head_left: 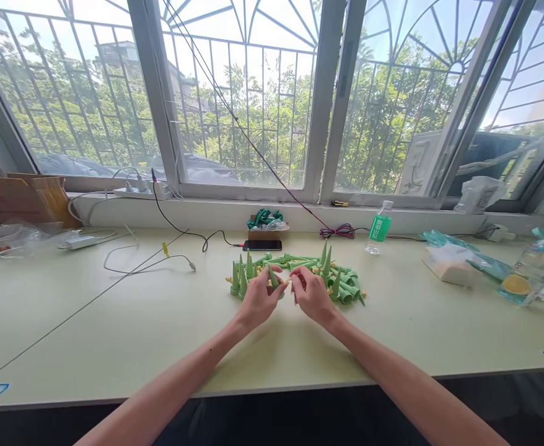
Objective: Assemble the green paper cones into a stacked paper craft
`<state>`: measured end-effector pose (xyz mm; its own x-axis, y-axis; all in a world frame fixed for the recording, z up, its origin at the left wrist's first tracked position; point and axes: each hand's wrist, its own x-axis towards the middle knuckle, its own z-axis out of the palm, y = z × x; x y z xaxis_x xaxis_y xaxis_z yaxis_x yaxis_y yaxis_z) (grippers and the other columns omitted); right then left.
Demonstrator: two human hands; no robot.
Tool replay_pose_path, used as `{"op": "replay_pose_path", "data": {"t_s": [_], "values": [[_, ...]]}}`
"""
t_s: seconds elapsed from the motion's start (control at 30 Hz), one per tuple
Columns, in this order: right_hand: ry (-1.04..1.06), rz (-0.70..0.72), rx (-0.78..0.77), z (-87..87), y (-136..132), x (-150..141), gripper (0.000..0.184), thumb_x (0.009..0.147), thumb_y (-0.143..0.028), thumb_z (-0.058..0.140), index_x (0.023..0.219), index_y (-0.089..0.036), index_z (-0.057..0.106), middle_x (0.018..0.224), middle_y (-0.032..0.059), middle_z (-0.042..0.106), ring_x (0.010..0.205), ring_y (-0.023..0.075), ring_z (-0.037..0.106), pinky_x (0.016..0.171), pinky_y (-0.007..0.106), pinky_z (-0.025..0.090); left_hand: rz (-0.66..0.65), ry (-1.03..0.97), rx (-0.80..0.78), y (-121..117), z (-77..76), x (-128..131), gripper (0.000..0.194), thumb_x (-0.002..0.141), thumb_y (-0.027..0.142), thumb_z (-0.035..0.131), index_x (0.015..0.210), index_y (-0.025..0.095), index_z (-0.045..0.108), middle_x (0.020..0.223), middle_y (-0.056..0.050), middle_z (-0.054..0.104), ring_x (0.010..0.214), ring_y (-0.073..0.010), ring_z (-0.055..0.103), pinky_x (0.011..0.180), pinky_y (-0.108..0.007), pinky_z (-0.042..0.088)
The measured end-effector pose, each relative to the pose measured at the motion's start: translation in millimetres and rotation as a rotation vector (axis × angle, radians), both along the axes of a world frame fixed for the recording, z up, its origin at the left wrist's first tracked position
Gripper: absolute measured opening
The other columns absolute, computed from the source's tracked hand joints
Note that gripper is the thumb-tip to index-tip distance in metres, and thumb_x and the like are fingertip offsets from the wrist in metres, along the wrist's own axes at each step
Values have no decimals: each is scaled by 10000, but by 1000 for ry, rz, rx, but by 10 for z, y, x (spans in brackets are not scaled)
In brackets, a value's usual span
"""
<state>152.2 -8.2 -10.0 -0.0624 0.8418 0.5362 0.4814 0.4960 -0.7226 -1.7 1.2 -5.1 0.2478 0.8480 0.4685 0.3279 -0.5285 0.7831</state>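
Note:
A heap of green cone-shaped plastic pieces (341,286) with small yellowish parts lies on the pale green table (114,322) in front of me; some cones stand upright, others lie flat. My left hand (259,298) is closed around one green cone (273,277), pinching it near its base. Right beside it, my right hand (313,296) has its fingers pinched together on a small piece that I cannot make out. The two hands nearly touch at the front edge of the heap.
A black phone (261,245) and a small box with green material (265,224) lie behind the heap. A green-labelled bottle (378,227), plastic bags (458,260), a drink bottle (532,267), cables (127,254), a power strip (139,189) and cardboard (21,198) line the table.

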Motion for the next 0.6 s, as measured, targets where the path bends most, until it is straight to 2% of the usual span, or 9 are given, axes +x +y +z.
{"op": "replay_pose_path", "data": {"t_s": [0.2, 0.6], "values": [[15, -26, 19, 6, -9, 8, 172, 923, -281, 387, 861, -195, 521, 594, -18, 567, 457, 122, 503, 501, 235, 401, 21, -33, -11, -24, 29, 0, 266, 834, 332, 588, 1038, 189, 494, 756, 13, 612, 444, -68, 472, 430, -194, 353], [-21, 57, 6, 17, -34, -6, 172, 916, -269, 403, 855, -192, 544, 631, -10, 596, 499, 120, 544, 513, 222, 416, -41, -38, -6, -37, 25, 13, 274, 843, 357, 586, 1041, 189, 500, 767, 11, 616, 408, -49, 444, 389, -180, 355]]}}
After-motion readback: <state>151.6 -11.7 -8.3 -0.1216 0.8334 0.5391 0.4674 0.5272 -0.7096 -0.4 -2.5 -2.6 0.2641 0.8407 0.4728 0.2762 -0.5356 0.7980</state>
